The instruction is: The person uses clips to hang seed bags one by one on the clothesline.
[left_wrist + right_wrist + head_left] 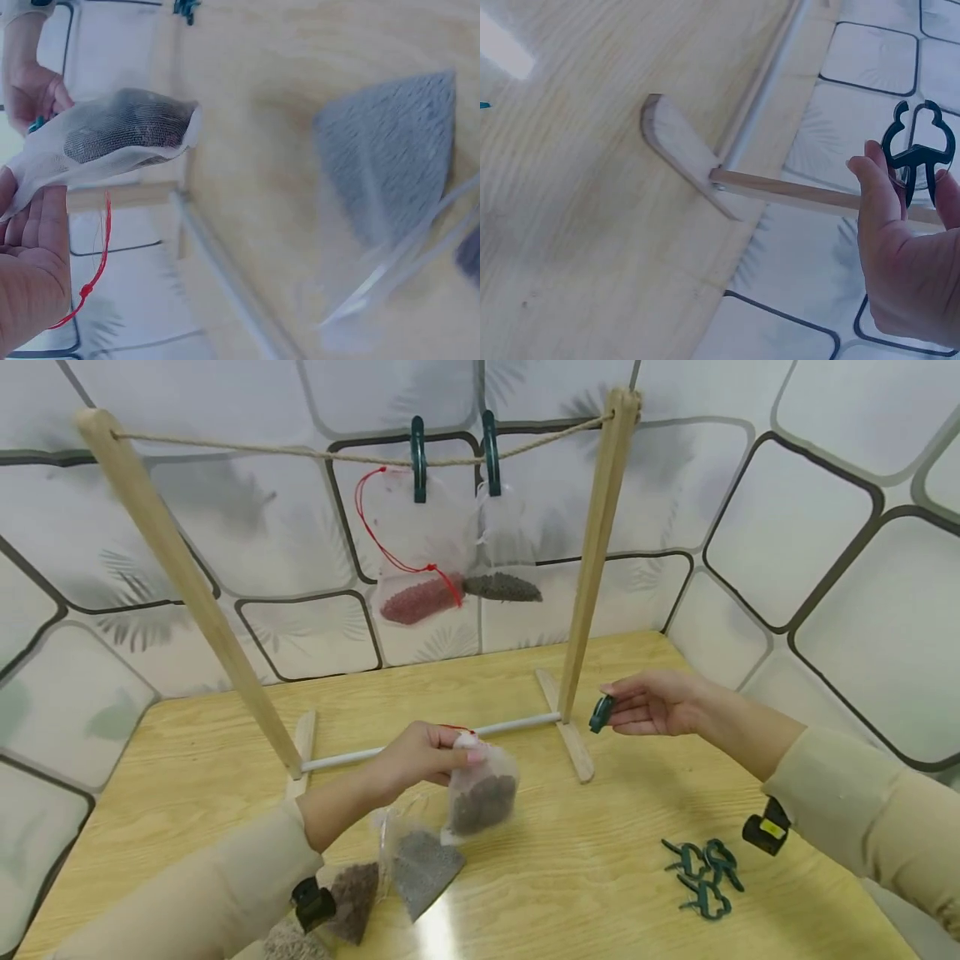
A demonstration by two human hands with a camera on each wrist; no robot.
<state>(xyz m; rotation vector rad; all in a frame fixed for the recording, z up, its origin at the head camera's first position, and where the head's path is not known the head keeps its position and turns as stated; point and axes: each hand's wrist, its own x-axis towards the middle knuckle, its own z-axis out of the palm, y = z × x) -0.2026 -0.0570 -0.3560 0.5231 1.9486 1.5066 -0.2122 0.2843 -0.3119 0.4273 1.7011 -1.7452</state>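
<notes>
My left hand [417,762] pinches the top of a white mesh drawstring pouch [484,797] and holds it up over the table. Dark contents fill the pouch's lower part, and its red cord [88,289] dangles beside my fingers in the left wrist view. Between thumb and fingers, my right hand [660,703] holds a dark green spring clip [921,154] near the right post, its jaws pointing away from the palm. Two similar pouches, one with reddish contents [420,600] and a red cord, the other with dark grey contents [501,586], hang from the rope by green clips [418,460].
The rope [262,447] spans two wooden posts [592,560] joined low down by a white rod [517,723]. Beneath my left arm lie a grey-filled bag [426,865], a brown-filled bag [352,902] and a beige one [294,942]. Several green clips [705,878] lie at right.
</notes>
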